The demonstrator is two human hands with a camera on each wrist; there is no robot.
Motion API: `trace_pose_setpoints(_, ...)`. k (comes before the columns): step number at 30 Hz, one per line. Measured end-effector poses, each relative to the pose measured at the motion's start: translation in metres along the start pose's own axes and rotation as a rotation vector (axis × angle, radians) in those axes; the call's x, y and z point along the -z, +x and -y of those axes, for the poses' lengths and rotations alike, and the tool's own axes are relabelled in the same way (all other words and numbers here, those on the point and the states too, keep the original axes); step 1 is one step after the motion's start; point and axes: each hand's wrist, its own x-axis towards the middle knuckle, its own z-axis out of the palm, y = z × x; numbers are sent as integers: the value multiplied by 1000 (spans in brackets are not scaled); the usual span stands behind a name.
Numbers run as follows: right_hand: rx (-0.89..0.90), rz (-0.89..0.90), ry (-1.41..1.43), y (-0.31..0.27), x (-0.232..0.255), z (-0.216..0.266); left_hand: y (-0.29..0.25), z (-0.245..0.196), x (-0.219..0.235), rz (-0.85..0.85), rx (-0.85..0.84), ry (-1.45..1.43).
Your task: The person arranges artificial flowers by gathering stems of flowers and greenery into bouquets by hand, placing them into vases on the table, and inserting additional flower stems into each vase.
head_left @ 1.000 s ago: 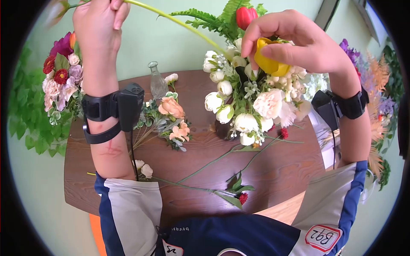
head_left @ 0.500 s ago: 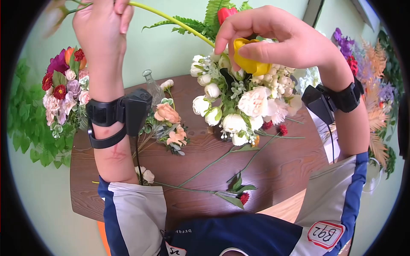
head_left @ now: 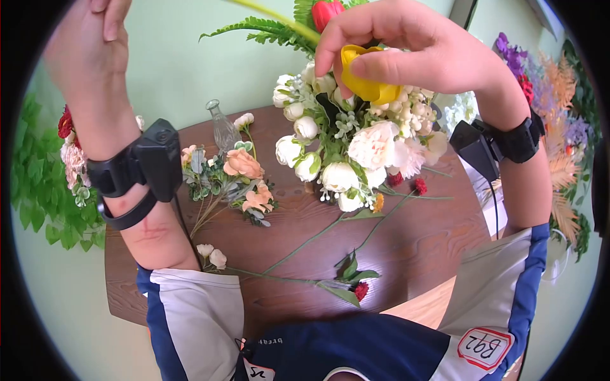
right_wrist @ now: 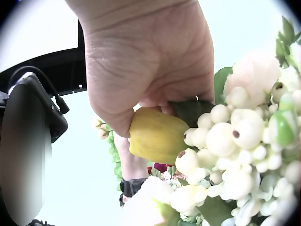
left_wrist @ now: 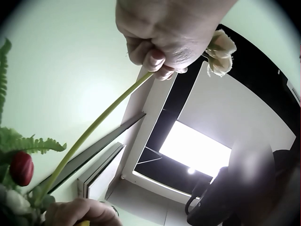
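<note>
At the upper left of the head view my left hand is raised, partly cut off by the frame. It grips a thick yellow-green stem, which slants down to the white bouquet. Beyond that fist, in the left wrist view, a cream flower sticks out. My right hand reaches over the bouquet and holds a yellow tulip by its head, thumb on the near side. White berries crowd beside the tulip in the right wrist view. Behind the fingers rise a red tulip and fern leaves.
On the brown table stand a clear glass bottle and peach flowers. Red-flowered stems and small white blooms lie nearer me. A mixed bouquet is at the left, purple and orange plants at the right.
My left hand has swung left with the stem, and the pale flower beyond it has left the head view. The right hand keeps its hold on the yellow tulip.
</note>
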Motion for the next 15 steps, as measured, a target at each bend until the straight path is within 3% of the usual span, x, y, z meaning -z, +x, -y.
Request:
trace_pose_setpoints(2, 42, -46, -53, -1, -6, 1, 6, 1, 12, 241, 77, -258)
trace_pose_setpoints(6, -35, -112, -179, -3, -11, 13, 3, -1, 16, 306, 92, -150)
trace_pose_setpoints(8, -38, -115, -187, -4, -10, 13, 11, 10, 28, 465, 75, -114)
trace_pose_setpoints(9, -30, -105, -180, -4, -10, 12, 0, 7, 10, 466, 75, -115)
trace_pose_setpoints(11, -23, -95, -177, -6, -9, 12, -24, 9, -25, 278, -37, 136)
trace_pose_setpoints(12, -43, -96, -154, -7, -9, 12, -20, 19, -21, 303, 63, 23)
trace_pose_setpoints(15, -52, -96, -140, -8, -9, 11, -36, 26, -34, 320, 61, 23)
